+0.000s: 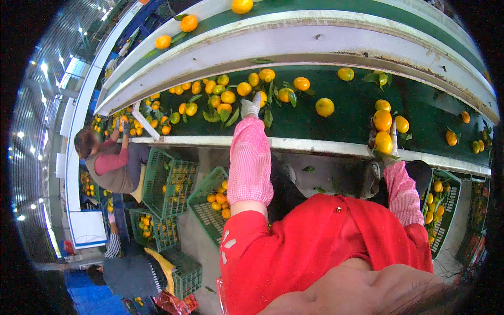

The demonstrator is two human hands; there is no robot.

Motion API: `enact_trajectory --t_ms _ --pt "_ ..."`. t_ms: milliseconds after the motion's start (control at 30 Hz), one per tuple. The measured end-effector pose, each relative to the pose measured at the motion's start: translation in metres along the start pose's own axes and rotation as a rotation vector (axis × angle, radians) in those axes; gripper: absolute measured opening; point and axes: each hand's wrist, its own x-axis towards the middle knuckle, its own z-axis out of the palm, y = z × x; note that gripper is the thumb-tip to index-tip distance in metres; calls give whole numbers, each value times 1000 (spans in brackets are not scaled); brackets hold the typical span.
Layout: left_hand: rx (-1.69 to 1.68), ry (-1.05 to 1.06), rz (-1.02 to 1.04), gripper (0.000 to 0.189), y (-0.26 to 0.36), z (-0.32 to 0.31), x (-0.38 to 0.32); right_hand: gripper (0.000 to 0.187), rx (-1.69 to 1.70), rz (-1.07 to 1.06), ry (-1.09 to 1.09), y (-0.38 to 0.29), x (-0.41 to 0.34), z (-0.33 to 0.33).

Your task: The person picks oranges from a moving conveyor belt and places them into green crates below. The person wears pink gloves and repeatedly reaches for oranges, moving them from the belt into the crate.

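My left hand, in a pale glove and pink checked sleeve, reaches over the green conveyor belt. Its fingers touch a mandarin at the edge of a cluster with green leaves; whether they grip it is hidden. On the right, my gloved right hand is at the belt's near edge, with mandarins cupped between thumb and fingers. A lower mandarin sits in the same grasp. Beside this hand, another mandarin rests on the belt, and a single one lies between my hands.
A white metal rail edges the belt on my side. Beyond it runs an upper belt carrying a few mandarins. Green crates of fruit stand below left, another crate at right. One co-worker sorts at left; another person bends behind.
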Motion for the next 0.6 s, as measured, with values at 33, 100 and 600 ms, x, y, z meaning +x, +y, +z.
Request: enact_trajectory --t_ms 33,100,600 --pt "88 -170 -39 93 -12 -1 18 73 -96 -36 -1 8 0 9" --pt "-203 -352 -55 84 23 26 10 73 -124 -39 74 5 -5 1" --pt "-402 -674 1075 94 36 -63 -160 102 -69 188 -140 151 67 93"
